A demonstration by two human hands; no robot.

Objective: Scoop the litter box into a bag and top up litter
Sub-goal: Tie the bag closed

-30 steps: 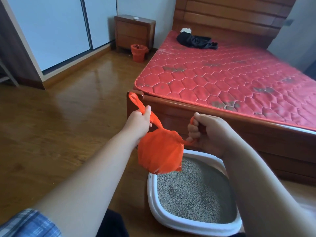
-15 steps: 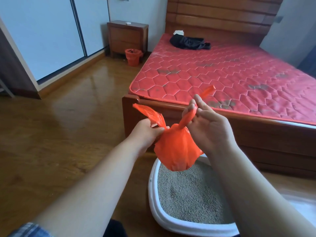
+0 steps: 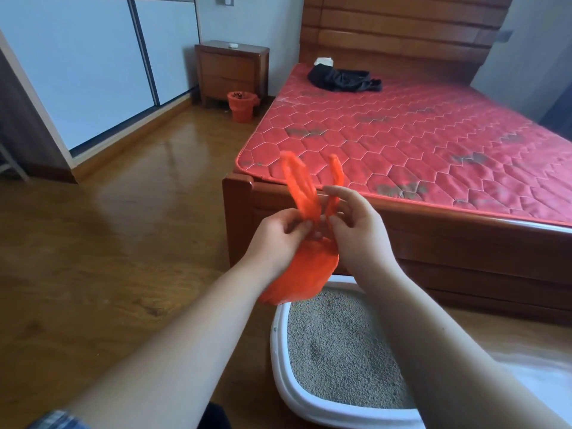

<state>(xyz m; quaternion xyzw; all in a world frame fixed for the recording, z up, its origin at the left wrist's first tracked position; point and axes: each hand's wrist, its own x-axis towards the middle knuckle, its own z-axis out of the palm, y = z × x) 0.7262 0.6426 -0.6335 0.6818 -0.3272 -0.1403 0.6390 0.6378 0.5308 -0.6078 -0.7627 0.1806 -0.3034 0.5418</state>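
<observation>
Two hands raised close together, both at the neck of an orange plastic bag (image 3: 305, 275). Left hand (image 3: 278, 233): fingers curled, thumb and fingertips pinching the gathered plastic at the foot of the left handle (image 3: 298, 184). Right hand (image 3: 356, 230): likewise pinching at the neck, thumb and forefinger at the foot of the right handle (image 3: 335, 171), other fingers loosely bent above. Both handles sticking up, blurred, apart at the tips, seen against the red mattress (image 3: 402, 140).

Bulging body of the bag hanging below the hands, partly hidden behind the left wrist (image 3: 247, 274), lowest part just over the far left corner of the litter box (image 3: 278, 351); touching the rim or not, impossible to tell.

Litter box white, on the wooden floor (image 3: 123, 243), close beside the foot of the wooden bed frame (image 3: 244, 212), filled with grey litter (image 3: 337, 345), surface uneven, right side partly covered by the right forearm (image 3: 433, 335).

Checked sleeve (image 3: 58, 419) at the bottom left edge.

Farther off: black cloth (image 3: 343, 78) near the head of the mattress, wooden bedside cabinet (image 3: 230, 69) against the wall, small orange bin (image 3: 242, 106) just in front of it, pale sliding doors (image 3: 93, 63) along the left.
</observation>
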